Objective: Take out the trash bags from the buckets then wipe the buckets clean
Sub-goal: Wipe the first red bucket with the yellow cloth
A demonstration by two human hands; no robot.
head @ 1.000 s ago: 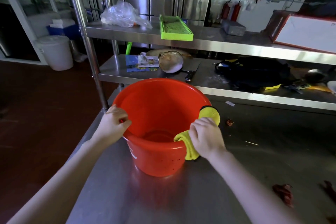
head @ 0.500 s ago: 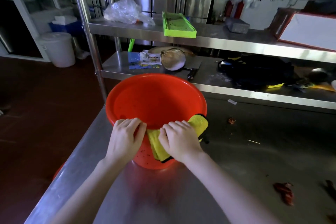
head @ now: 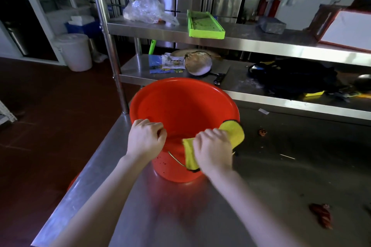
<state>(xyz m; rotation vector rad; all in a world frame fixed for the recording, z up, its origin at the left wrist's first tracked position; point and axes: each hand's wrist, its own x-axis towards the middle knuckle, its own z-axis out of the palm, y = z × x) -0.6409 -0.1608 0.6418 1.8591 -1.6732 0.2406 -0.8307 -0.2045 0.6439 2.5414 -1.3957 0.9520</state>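
Observation:
A red plastic bucket (head: 180, 110) stands upright on the steel table (head: 180, 216), with no bag inside and a thin wire handle hanging down its near side. My left hand (head: 145, 139) grips the bucket's near rim with curled fingers. My right hand (head: 212, 151) grips a yellow cloth (head: 233, 133) folded over the rim just to the right, one flap hanging down the outer wall. The bucket's bottom shows as bare red plastic.
Behind the bucket stands a steel shelf unit (head: 241, 42) holding a clear plastic bag (head: 146, 9), a green tray (head: 204, 26), a metal bowl (head: 197, 64) and a dark bag (head: 293, 78). Red scraps (head: 321, 214) lie on the table's right. A white lidded bucket (head: 74, 52) sits on the floor.
My right hand has slid the cloth along the near rim, first leftward toward my left hand, now back right. My left hand shifted along the rim toward the near side.

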